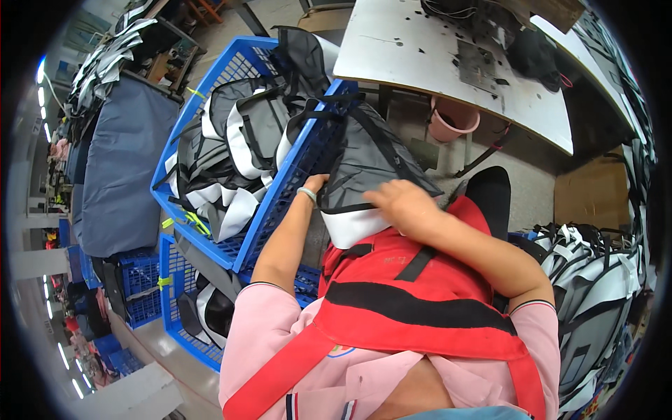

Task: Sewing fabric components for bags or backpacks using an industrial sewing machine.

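Observation:
A grey fabric bag panel point(357, 157) with black straps and a white lower border slants across my lap, its upper end against the rim of a blue crate. At the panel's left edge is my left hand point(315, 186), closed, with its fingers partly hidden behind the fabric. My right hand point(407, 206) lies over the lower right part of the panel, near the black seam above the white border. Its fingers reach out to the left and look slightly blurred. A red apron point(448, 308) covers my front below the panel.
To the left, a large blue crate point(241, 259) holds several grey, black and white sewn pieces. A lower blue crate point(168, 308) stands beneath it. Ahead is a white worktable point(392, 52), with a pink bucket point(451, 122) below. More grey and white pieces point(595, 301) are stacked at right.

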Demonstrator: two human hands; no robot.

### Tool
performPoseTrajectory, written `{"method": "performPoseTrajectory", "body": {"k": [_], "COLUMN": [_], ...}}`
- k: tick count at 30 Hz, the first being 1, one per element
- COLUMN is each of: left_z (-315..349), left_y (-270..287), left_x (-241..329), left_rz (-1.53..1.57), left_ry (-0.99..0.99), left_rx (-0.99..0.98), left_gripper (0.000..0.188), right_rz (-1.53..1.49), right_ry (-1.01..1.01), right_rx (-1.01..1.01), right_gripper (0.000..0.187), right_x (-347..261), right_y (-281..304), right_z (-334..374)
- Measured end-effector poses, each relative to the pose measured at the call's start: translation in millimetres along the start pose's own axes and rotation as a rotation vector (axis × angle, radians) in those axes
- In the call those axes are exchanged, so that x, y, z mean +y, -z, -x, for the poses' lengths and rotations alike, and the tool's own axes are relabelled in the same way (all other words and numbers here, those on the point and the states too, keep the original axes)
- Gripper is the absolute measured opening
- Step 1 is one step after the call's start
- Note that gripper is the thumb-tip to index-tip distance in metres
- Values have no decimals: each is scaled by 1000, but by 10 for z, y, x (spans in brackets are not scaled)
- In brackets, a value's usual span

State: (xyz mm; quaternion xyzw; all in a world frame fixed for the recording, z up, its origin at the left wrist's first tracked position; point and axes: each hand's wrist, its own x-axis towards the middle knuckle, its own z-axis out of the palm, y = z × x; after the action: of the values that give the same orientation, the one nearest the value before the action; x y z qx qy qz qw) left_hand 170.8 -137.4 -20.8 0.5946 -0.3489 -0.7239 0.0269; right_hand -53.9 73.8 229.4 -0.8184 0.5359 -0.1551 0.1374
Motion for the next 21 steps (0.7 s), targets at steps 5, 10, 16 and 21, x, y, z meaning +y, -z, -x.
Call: {"method": "performPoseTrajectory", "body": {"k": [5,10,16,21], "left_z": [701,2340,2414,2563], "left_y": [-398,-1639,-2940,-3299], "left_x": [176,609,148,155], "left_rz": [698,-98,-971,-1722], "left_ry": [-127,-298,-1092,-1465], "left_rx": [-384,-632,-763,-1189], "left_gripper": [23,33,30,29], "right_rz": [-100,-182,-423,-143], "right_ry": [-281,-677,-786,-536], "right_rx": [-163,27,-228,-441], "right_gripper": [23,20,60,77], "right_x": [684,1385,408,190], "right_y": [620,1412,1492,949], "right_z": [653,1514,451,140]}}
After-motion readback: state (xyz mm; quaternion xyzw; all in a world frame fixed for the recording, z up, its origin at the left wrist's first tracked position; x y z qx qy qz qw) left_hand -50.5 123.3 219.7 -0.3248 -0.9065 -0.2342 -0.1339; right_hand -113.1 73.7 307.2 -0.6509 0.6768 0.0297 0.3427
